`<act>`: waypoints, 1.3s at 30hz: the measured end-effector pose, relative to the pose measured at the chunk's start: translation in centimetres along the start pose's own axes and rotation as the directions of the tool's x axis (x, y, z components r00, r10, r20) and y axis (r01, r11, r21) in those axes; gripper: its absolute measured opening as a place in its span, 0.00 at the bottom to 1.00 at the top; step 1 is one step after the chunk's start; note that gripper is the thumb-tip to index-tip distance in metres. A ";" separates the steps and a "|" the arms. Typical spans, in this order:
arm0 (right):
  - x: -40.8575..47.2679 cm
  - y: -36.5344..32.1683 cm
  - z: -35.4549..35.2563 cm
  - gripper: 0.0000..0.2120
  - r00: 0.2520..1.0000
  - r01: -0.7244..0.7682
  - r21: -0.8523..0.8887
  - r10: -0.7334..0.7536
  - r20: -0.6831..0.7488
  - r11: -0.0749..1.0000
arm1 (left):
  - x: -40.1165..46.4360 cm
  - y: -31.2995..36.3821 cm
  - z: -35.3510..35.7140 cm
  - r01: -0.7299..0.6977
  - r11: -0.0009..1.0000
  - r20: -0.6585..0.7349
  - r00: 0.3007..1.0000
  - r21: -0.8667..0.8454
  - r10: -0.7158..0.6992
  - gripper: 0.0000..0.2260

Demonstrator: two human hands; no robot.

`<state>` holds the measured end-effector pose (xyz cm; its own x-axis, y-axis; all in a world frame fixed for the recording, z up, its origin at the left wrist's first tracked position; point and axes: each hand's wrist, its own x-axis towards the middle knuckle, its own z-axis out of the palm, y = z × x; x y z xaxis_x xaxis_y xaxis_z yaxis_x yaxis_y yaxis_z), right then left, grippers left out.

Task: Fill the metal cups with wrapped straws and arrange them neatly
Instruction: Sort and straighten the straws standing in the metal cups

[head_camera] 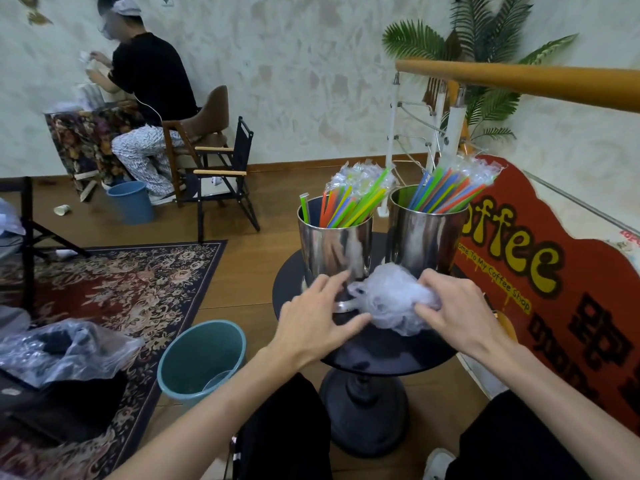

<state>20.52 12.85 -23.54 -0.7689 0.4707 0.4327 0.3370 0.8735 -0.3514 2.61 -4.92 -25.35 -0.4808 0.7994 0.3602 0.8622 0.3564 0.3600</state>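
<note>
Scrunching crinkly plastic wad [391, 301], shiny steel cups [334, 242]

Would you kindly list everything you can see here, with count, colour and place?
metal cups: two, shiny silver, back of table
wrapped straws: many, mixed bright colours, standing in both cups
crumpled plastic: one wad, clear-white, in front of the cups
round table: one, black
bins: two, teal near the rug, blue by the chairs
coffee sign: one, red, right
seated person: one, far left
left hand: open, touching the wad
right hand: gripping the wad
</note>
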 end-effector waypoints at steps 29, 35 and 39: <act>7.7 -3.9 4.7 0.14 0.996 -0.008 -0.315 0.035 0.079 0.949 | 3.5 -6.7 0.2 0.158 0.698 -0.071 0.955 -0.699 -0.288 0.54; 9.9 -3.9 5.8 0.16 0.996 0.012 -0.306 0.016 0.088 0.952 | 3.4 -7.1 -0.1 0.146 0.698 -0.068 0.961 -0.701 -0.270 0.54; 10.4 -3.8 6.3 0.17 0.998 -0.041 -0.232 0.051 0.034 0.972 | 3.7 -7.4 -0.1 0.147 0.692 -0.058 0.963 -0.707 -0.264 0.54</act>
<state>7.78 13.62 -22.95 -0.7689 0.5099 0.3858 0.4855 0.8582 -0.1665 -5.58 -4.70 -26.62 -0.7001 0.6472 0.3017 0.4130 0.0223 0.9105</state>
